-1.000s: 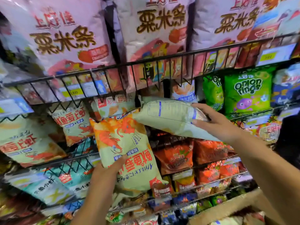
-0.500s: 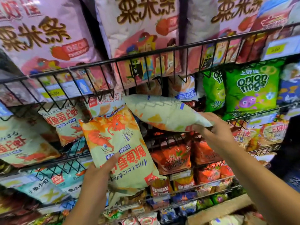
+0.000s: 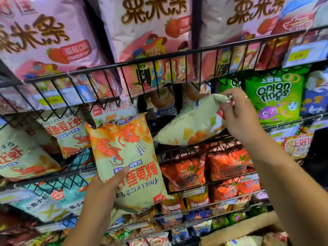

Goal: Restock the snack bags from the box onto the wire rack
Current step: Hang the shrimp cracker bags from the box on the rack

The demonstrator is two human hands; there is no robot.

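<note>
Wire rack [image 3: 177, 54] of snack bags [image 3: 273, 96] (box [image 3: 248, 227] below)

Shrimp bag [image 3: 124, 157] is before the rack [image 3: 159, 57]; second bag [image 3: 191, 125] lies right of it on a shelf; box [image 3: 239, 228] sits below right.

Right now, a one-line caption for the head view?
Right hand pinches a pale bag at the wire rack; left hand holds a shrimp bag.

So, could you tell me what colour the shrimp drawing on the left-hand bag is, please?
Orange, on the pale cream snack bag; head view.
</note>
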